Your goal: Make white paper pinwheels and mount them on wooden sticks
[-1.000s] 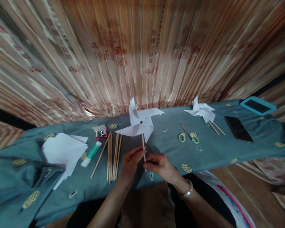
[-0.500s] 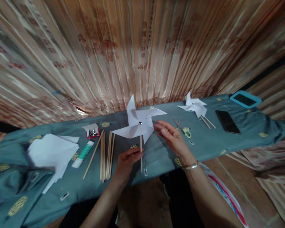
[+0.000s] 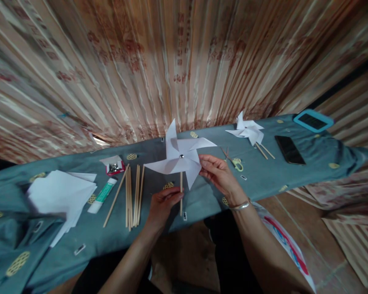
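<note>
Left hand (image 3: 164, 206): thumb and fingers pinching wooden stick (image 3: 181, 182); right hand (image 3: 217, 173): fingers bent at right edge of white pinwheel (image 3: 184, 164), pinching or not, cannot tell; pinwheel: on stick's top, above teal cloth (image 3: 263, 179); rightward: scissors (image 3: 229, 158), phone (image 3: 290, 150)

A plain white paper pinwheel (image 3: 185, 163) with a silver pin (image 3: 181, 156) and a pale tan stick (image 3: 181, 182) stands out against a blue-green cloth (image 3: 263, 176) printed with yellow pineapples. A second pinwheel (image 3: 248, 132) and stacked paper sheets (image 3: 61, 192) are also white, beside a green-and-white glue stick (image 3: 102, 195), red-and-white box (image 3: 119, 168), scissors (image 3: 233, 161) with yellow-green handles, black phone (image 3: 290, 150) and a blue-framed device (image 3: 313, 120). Behind, a tan-and-brown curtain (image 3: 159, 73) carries reddish floral motifs and columns of characters.
</note>
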Action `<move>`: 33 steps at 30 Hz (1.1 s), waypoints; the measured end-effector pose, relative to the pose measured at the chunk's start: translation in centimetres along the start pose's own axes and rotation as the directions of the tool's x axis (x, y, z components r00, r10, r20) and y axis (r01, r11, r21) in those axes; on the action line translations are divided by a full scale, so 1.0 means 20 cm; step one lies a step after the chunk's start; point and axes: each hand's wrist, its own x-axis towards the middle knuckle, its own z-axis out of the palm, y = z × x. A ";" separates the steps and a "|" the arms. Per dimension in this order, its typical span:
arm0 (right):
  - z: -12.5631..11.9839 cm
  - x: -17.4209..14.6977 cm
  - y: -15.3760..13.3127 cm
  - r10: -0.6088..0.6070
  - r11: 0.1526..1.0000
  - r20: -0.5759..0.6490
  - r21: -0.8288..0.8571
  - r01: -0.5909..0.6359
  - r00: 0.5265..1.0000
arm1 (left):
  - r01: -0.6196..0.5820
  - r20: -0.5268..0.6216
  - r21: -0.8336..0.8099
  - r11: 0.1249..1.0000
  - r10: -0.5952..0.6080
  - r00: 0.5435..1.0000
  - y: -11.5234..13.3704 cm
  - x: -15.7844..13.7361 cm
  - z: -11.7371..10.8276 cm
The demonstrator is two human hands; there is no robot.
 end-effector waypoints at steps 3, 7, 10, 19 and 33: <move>0.01 0.00 0.00 0.026 0.999 0.014 0.038 -0.027 1.000 | -0.001 -0.009 -0.008 1.000 0.000 1.000 0.01 -0.01 0.01; 0.02 -0.01 0.01 0.066 0.994 0.041 0.088 -0.070 0.997 | -0.010 -0.007 -0.014 1.000 0.010 1.000 0.01 0.00 0.01; 0.03 -0.01 0.03 0.080 0.992 0.078 0.094 -0.087 0.994 | -0.023 -0.022 -0.024 0.999 0.022 1.000 0.00 0.00 0.01; 0.07 -0.02 0.08 0.113 0.988 0.098 0.096 -0.122 0.989 | -0.106 0.015 0.035 0.994 0.106 0.994 -0.02 0.00 0.01; -0.09 -0.01 0.02 -0.139 0.983 -0.193 -0.146 0.112 0.971 | -0.030 -0.037 -0.004 1.000 0.030 0.999 0.01 0.03 -0.04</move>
